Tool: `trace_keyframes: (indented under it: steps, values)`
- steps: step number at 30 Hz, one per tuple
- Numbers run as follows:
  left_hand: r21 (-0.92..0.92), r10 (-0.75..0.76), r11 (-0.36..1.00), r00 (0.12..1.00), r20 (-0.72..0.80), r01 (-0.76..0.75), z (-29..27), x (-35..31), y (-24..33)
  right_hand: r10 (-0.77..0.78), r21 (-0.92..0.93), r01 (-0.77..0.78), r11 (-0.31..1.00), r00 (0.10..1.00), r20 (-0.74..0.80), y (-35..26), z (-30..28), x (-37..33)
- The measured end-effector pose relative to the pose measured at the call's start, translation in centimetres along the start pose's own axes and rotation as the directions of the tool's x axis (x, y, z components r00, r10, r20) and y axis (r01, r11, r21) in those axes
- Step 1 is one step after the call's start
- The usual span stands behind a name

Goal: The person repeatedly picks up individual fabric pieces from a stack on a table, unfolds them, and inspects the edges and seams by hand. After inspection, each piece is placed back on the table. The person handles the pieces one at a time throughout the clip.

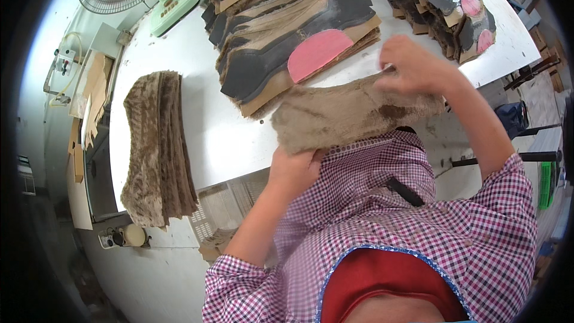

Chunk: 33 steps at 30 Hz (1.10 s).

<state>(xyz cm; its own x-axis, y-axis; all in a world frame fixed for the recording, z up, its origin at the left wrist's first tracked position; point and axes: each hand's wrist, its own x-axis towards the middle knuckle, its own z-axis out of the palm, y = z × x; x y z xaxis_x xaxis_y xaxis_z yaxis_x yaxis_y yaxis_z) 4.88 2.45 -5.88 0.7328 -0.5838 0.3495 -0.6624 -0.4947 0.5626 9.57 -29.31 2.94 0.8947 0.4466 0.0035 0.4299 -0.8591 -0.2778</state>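
Note:
A brown fur-fabric piece (341, 116) is stretched between my two hands over the table's front edge. My left hand (294, 172) grips its lower left edge, with the fingers largely hidden beneath it. My right hand (412, 66) is curled at its upper right edge, thumb over the pile and fingers bent, slightly blurred. Beyond it lie overlapping rows of layered pieces (263, 66) with black and tan surfaces. A pink rounded patch (320, 54) sits on the nearest of these. To the left, a stack of brown fur pieces (156, 143) overhangs the front edge.
The white table (209, 137) spans the view in front of me. A pale green fan (173, 6) stands at the far left. More layered pieces with pink patches (469, 6) fill the far right. A green plastic crate (545, 185) is on the right.

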Motion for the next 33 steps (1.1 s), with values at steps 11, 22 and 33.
trace_keyframes:
  steps: [11, 22, 33]
  values:
    - [0.045, 0.255, 0.967, 0.935, -0.247, -0.252, 2.0, -0.5, -0.9, -0.206, -0.003, 0.208, 0.978, 0.964, -0.167, -10.9, 9.4, 3.1]
    - [0.001, 0.308, 0.945, 0.886, -0.346, -0.328, 2.3, -0.8, -1.7, -0.203, 0.214, 0.236, 0.948, 0.965, -0.166, -10.8, 10.2, 1.9]
    - [-0.152, 0.184, 0.939, 0.825, -0.534, -0.308, -0.5, -2.5, -1.9, -0.253, 0.026, 0.255, 0.967, 0.966, -0.060, -11.6, 10.0, 1.7]
